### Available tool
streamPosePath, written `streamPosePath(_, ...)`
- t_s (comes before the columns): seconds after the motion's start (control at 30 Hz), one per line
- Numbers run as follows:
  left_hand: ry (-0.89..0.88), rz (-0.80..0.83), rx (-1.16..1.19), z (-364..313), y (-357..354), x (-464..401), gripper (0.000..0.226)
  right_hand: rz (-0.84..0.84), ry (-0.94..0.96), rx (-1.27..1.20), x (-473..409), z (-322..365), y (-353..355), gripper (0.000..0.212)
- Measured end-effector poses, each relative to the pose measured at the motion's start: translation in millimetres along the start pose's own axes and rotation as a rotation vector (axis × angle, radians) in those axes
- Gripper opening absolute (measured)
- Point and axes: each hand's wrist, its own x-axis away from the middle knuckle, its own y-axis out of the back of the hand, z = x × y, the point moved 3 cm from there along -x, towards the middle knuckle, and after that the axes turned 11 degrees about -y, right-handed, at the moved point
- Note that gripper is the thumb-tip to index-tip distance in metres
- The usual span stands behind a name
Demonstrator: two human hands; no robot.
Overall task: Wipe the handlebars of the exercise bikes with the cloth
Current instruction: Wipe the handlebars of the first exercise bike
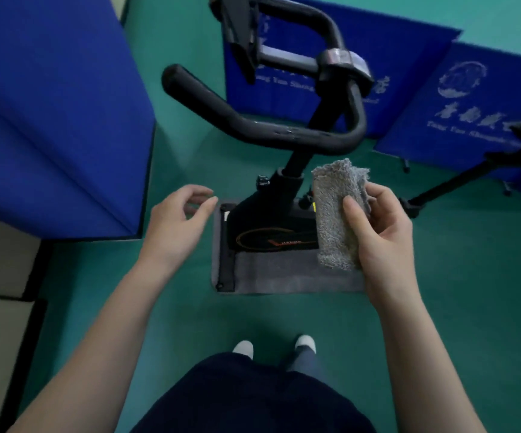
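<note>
My right hand (pixel 381 229) grips the fluffy grey cloth (pixel 337 214), folded, at four o'clock below the black tubular handlebar (pixel 271 129); my left hand (pixel 178 223) hovers, fingers loosely curled, empty.

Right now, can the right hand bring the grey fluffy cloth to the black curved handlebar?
Probably yes: the right hand grips the grey fluffy cloth just below the black curved handlebar, with nothing visible between them.
</note>
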Motion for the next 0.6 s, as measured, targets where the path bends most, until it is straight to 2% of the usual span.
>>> streamPosePath(0.27, 0.081, -0.240, -0.265, -9, -14, -4, 0.019, 0.309, 0.111, 0.085, -91, 43, -1, 0.010)
streamPosePath(0.6, 0.241, -0.305, -0.719, -77, -62, -13, 0.034, 0.739, 0.240, 0.146, -183, 91, -6, 0.011)
